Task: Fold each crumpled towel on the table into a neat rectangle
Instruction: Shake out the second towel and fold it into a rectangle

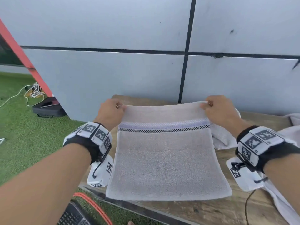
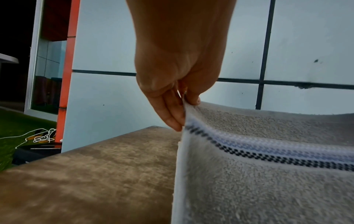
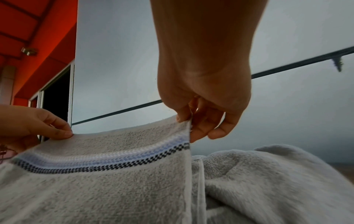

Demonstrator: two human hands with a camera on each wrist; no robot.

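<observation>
Above the far half of the wooden tabletop [image 1: 203, 210], a pale striped towel [image 1: 167, 159] hung stretched between two raised hands. The left hand [image 1: 110, 111] pinched the far left corner between thumb and fingertips, and the right hand [image 1: 219, 109] pinched the far right corner the same way (the wrist views showed each thumb pressed against the curled fingers with the hem caught between them). From that lifted far edge the cloth sloped down toward the person, and its near edge lay flat along the tabletop's front rim. A blue and black checked band [image 1: 164, 127] ran across the towel just below the held edge, parallel to the line between the hands.

The relation that mattered was this: the held edge lay far from the person, the free edge near, with the towel's longer run going away from the body between them. Both hands sat equally placed at their corners, so a fold would probably bring the far edge toward the near one. More crumpled towel [image 1: 224, 138] lay bunched just beside the right hand, touching the stretched one's right side.
</observation>
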